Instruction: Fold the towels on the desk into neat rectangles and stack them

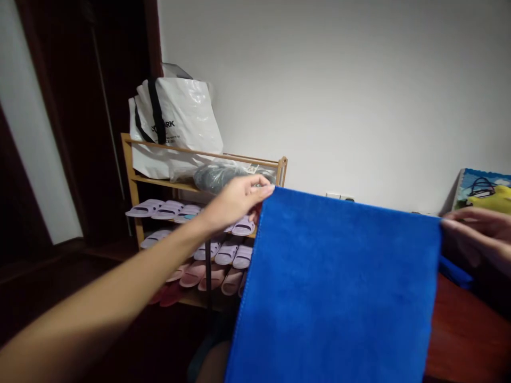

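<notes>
A blue cloth (339, 287) hangs down in front of me, its top edge stretched between my two hands. My left hand (243, 198) pinches the top left corner between thumb and fingers. At the right edge of the view, my right hand (481, 231) grips the top right corner. The lower end of the cloth runs out of the frame. Behind the right side of the cloth, another piece of blue fabric (455, 272) lies on a dark red table (467, 330).
A wooden rack (130, 159) against the wall holds several slippers (227, 250), a large white bag (186, 114) and a plastic-wrapped grey bundle (217, 177). A yellow object (493, 201) and a colourful picture board (475, 178) stand at the far right.
</notes>
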### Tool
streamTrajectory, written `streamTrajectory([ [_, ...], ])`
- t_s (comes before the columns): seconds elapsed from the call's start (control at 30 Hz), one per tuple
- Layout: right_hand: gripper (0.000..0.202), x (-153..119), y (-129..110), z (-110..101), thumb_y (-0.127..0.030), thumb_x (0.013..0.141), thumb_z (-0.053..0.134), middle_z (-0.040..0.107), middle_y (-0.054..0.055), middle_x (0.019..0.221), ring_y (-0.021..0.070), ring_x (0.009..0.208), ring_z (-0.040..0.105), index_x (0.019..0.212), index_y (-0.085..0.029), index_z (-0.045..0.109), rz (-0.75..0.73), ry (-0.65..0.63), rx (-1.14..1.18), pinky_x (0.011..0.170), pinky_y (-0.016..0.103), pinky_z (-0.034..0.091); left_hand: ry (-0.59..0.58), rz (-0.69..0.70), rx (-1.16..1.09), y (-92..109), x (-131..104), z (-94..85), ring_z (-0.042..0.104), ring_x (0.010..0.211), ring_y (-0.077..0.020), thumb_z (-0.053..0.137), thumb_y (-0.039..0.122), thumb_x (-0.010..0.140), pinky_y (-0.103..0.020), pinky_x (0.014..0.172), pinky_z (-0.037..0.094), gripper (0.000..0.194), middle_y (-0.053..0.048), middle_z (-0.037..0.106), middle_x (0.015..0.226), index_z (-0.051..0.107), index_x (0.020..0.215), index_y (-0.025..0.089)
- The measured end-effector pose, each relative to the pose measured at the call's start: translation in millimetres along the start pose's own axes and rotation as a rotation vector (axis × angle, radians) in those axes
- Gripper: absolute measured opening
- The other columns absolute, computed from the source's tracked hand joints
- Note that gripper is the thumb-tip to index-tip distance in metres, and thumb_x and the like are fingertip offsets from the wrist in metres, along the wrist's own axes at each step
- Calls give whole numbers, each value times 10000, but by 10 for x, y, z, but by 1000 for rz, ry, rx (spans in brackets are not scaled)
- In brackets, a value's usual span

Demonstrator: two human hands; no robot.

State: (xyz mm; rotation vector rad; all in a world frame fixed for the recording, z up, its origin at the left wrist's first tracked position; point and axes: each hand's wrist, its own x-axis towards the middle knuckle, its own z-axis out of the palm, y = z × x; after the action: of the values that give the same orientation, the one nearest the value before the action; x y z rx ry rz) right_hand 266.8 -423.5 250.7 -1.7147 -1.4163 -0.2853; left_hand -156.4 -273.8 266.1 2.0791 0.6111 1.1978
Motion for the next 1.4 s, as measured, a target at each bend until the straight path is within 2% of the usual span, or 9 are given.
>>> streamTrajectory([
  [0.13, 579, -90, 188, 647, -711, 739, 431, 531, 0, 514, 111, 420, 444, 943, -195, 596, 100, -222, 31, 419, 237, 338, 71, -108, 26, -895, -38, 415, 395, 367, -76, 477, 439, 861, -168, 382, 315, 257, 90, 422, 475, 475, 800, 189],
  [0.23, 483, -172, 419, 1282, -575, 866, 291, 627, 42, 661, 133, 495, 541, 926, -187, 572, 128, -293, -163, 497, 245, 397, 135, -204, 280, -1549, -6, 730, 419, 447, -87, 415, 348, 886, -179, 449, 318, 221, 81, 411, 512, 478, 756, 181],
  [0.37, 335, -219, 611, 1923, -402, 894, 312, 664, 111, 831, 232, 767, 630, 901, -188, 569, 120, -268, -402, 566, 269, 388, 132, -284, 439, -2025, 178, 972, 510, 568, -127, 529, 204, 808, -207, 539, 361, 188, 57, 448, 521, 485, 628, 171],
  [0.57, 297, -101, 786, 2338, -299, 915, 288, 657, 114, 809, 249, 758, 639, 1007, -180, 543, 61, -285, -604, 610, 293, 397, 54, -381, 719, -2238, 428, 1053, 614, 803, -199, 527, 243, 880, -303, 691, 446, 118, -33, 635, 803, 608, 845, 164],
  [0.83, 416, 119, 857, 2766, -149, 875, 264, 642, 169, 962, 255, 925, 615, 1203, -122, 519, -48, -315, -594, 799, 368, 407, -88, -341, 987, -2457, 632, 1401, 487, 1171, -333, 423, 269, 921, -507, 924, 365, 379, -232, 561, 1201, 485, 1264, 120],
  [0.9, 454, 69, 869, 2935, -223, 897, 256, 601, 173, 1124, 249, 1064, 562, 1287, -127, 467, -87, -347, -536, 912, 381, 372, -148, -294, 987, -2574, 588, 1520, 385, 1271, -321, 397, 361, 921, -502, 996, 303, 492, -206, 464, 1344, 405, 1357, 132],
  [1.07, 552, -166, 1092, 3250, -540, 896, 215, 407, 13, 1411, 178, 1311, 350, 1354, -299, 408, -87, -532, -357, 1052, 376, 299, -303, -272, 941, -2917, 382, 1657, 233, 1367, -265, 225, 556, 912, -462, 1086, 195, 660, -109, 332, 1467, 359, 1412, 147],
  [1.23, 646, -217, 1274, 3269, -611, 871, 159, 271, 11, 1482, 170, 1375, 213, 1410, -288, 306, -23, -596, -283, 1103, 419, 200, -314, -280, 921, -3039, 361, 1680, 183, 1383, -254, 168, 571, 913, -478, 1101, 127, 682, -97, 282, 1490, 335, 1425, 153],
  [1.4, 653, -262, 1221, 3191, -633, 860, 161, 333, 6, 1454, 179, 1349, 267, 1392, -300, 336, -2, -592, -262, 1096, 436, 196, -313, -279, 923, -2959, 319, 1700, 232, 1364, -275, 200, 572, 906, -493, 1093, 139, 697, -125, 334, 1462, 357, 1411, 118],
])
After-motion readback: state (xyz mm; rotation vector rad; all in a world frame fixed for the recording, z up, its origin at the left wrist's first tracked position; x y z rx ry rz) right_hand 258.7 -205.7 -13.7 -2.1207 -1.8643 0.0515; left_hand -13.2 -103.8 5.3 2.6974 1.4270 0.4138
